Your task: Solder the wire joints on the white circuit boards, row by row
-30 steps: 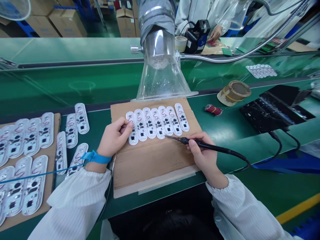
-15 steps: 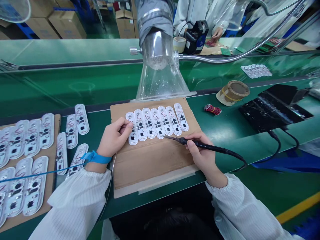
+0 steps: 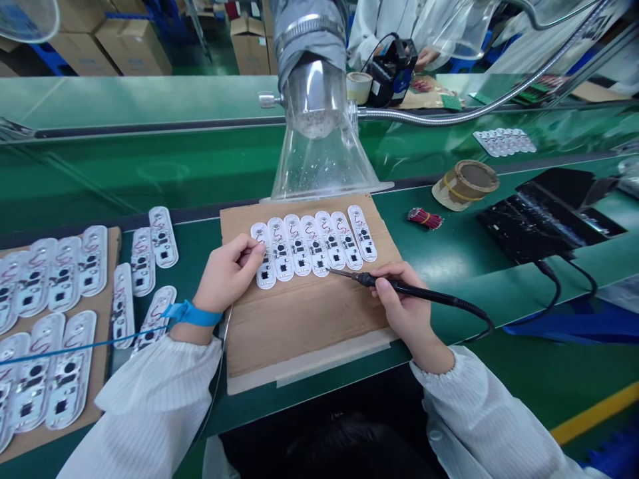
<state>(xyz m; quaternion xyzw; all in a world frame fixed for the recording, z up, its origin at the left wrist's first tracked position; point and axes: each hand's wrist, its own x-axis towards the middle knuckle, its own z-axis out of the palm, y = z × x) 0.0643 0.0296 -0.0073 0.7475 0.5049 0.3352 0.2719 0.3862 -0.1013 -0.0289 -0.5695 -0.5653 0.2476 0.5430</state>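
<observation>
Seven white circuit boards [image 3: 314, 246] lie in a row along the upper part of a cardboard sheet [image 3: 304, 332], mid-frame. The curled left hand [image 3: 224, 276] rests its fingertips [image 3: 260, 248] on the leftmost boards (anything pinched there is too small to make out). The right hand [image 3: 402, 306] grips a soldering iron [image 3: 399, 288], its tip just beside the boards. A clear fume hood [image 3: 319, 159] stands on the green tabletop [image 3: 439, 283]; cardboard boxes [image 3: 134, 40] sit upper left, cut off by the frame.

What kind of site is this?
Likely an electronics assembly line: the right hand holds a soldering iron at white circuit boards, under a clear fume extraction hood, on a green bench.
</observation>
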